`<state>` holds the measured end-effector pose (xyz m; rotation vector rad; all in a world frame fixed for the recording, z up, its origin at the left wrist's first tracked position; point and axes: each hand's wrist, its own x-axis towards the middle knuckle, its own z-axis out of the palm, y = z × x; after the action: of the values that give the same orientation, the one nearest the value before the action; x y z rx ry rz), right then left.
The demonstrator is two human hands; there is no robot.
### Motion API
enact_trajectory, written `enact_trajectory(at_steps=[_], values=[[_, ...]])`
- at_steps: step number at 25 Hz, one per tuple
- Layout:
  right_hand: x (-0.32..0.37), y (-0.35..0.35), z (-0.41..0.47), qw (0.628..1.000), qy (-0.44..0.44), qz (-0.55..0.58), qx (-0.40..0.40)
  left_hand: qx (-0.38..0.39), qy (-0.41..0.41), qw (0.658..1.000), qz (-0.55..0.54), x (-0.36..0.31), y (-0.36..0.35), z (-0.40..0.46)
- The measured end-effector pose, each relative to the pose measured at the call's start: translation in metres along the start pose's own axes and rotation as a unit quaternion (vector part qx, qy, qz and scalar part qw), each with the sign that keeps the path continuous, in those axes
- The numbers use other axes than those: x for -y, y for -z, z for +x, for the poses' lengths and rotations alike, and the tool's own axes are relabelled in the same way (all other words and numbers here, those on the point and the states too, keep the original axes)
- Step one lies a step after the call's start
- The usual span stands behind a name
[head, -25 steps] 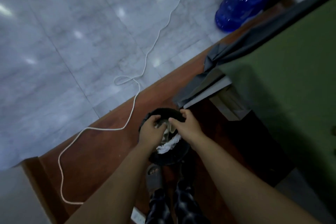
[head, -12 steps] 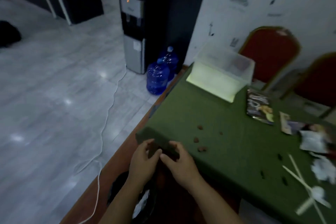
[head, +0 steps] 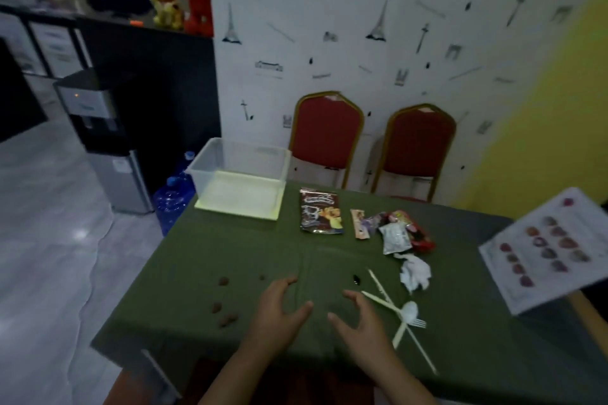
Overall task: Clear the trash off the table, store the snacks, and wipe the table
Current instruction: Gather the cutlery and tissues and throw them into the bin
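1. Both hands are hovering over the green counter (head: 197, 260), left hand (head: 276, 312) and right hand (head: 358, 322), fingers spread loosely and gripping nothing.
2. Just right of the right fingers, white plastic cutlery (head: 399, 312) is lying crossed; beyond it, a crumpled tissue (head: 415, 273).
3. Left of the left fingers, brown crumbs (head: 227, 319) are sitting.
4. Farther off, snack packets (head: 320, 212) and a clear bin (head: 238, 179) are waiting.
5. Trash clearing seems underway; next likely calls for gathering the cutlery.

Head-worn view, down over table (head: 230, 250)
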<state>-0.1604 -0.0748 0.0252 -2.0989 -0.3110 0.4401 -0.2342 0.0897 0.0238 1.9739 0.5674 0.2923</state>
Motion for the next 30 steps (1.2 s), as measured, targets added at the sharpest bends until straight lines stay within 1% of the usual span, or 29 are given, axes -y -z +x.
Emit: enact_trajectory(at_steps=[3,6,9,12,16,19,24,26,30], values=[[-0.038,0.055,0.013,0.999,-0.009,-0.018,-0.039,0.042,-0.015,0.999,0.023,-0.031,-0.062,0.011],[-0.072,0.099,0.035,0.998,-0.028,-0.030,-0.050,0.084,-0.033,0.993,0.077,-0.056,-0.120,0.024],[-0.105,0.135,0.057,0.997,-0.032,-0.041,-0.055,0.145,-0.032,0.978,0.144,-0.071,-0.173,0.035],[-0.130,0.156,0.082,0.996,-0.035,-0.058,-0.054,0.190,-0.036,0.962,0.192,-0.072,-0.209,0.047],[-0.152,0.167,0.114,0.995,-0.044,-0.080,-0.042,0.222,-0.044,0.939,0.259,-0.065,-0.234,0.062],[-0.163,0.166,0.135,0.995,-0.036,-0.088,-0.040,0.254,-0.063,0.913,0.313,-0.054,-0.246,0.074],[-0.170,0.162,0.162,0.987,-0.010,-0.154,-0.054,0.289,-0.103,0.865,0.397,-0.043,-0.259,0.086],[-0.171,0.162,0.172,0.982,0.004,-0.183,-0.054,0.287,-0.126,0.850,0.424,-0.042,-0.263,0.088],[-0.168,0.159,0.189,0.977,0.015,-0.209,-0.042,0.263,-0.157,0.850,0.428,-0.043,-0.267,0.090]])
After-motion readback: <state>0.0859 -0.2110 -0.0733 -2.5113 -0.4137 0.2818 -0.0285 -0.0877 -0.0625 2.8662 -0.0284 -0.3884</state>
